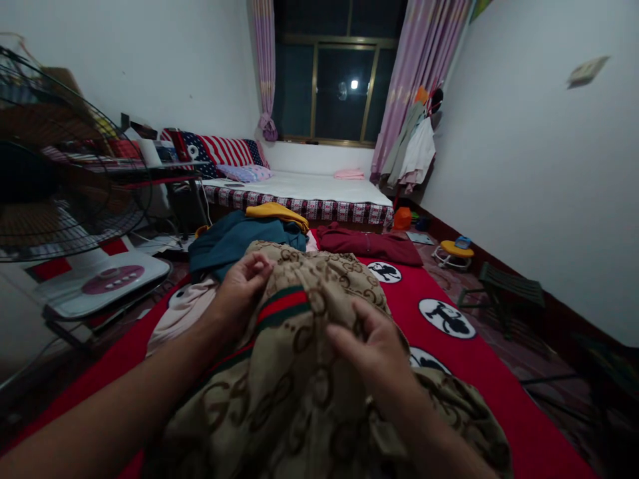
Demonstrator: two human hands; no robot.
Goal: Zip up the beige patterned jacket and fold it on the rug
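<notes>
A tan garment (299,392) with a brown logo pattern and a red-and-green stripe lies over a red blanket (449,359) in front of me. My left hand (242,289) pinches the garment's upper left edge, fingers curled on the cloth. My right hand (374,349) rests on the garment's middle right, thumb and fingers closed on a fold. Behind the garment lie a teal garment (229,243), a yellow one (277,213) and a dark red one (367,243). A pale pink cloth (182,309) lies under my left wrist.
A fan (54,166) with a white base stands close at the left. A bed (299,189) with striped pillows lies under the dark window. Clothes hang at the right curtain (414,150). A small green stool (504,286) and a toy (452,251) sit on the floor at right.
</notes>
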